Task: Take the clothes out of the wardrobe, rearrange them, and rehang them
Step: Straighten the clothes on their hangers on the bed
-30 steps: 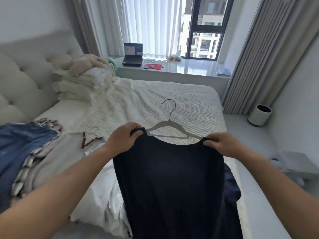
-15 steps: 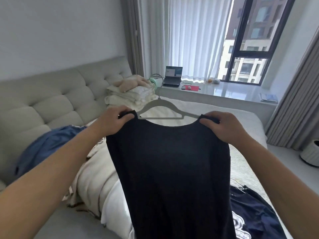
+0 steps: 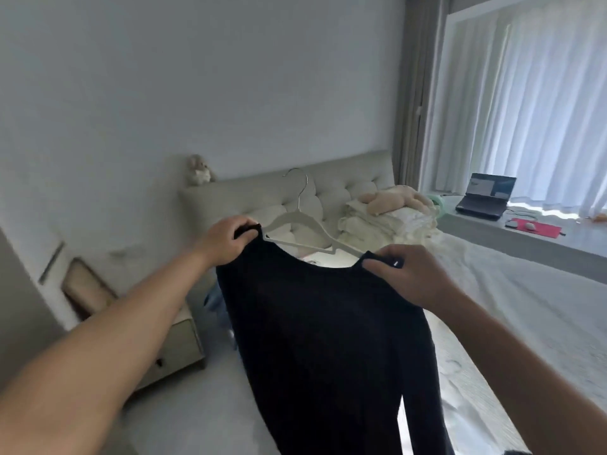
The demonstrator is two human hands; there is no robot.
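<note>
A long black garment (image 3: 325, 339) hangs in front of me on a white hanger (image 3: 300, 224), whose metal hook points up toward the headboard. My left hand (image 3: 226, 241) grips the garment's left shoulder over the hanger's end. My right hand (image 3: 407, 274) grips the right shoulder in the same way. The garment hangs straight down and hides the bed edge and part of a blue cloth (image 3: 215, 302) behind it.
The bed (image 3: 512, 310) lies to the right, with a stack of folded pale bedding (image 3: 387, 221) near the headboard (image 3: 262, 195). A bedside cabinet (image 3: 170, 349) stands at the lower left. A laptop (image 3: 486, 198) sits on the window ledge before white curtains.
The view has swung left and up, away from the bed toward the wall and bedside cabinet. Both hands have carried the black garment on its hanger along, grips unchanged.
</note>
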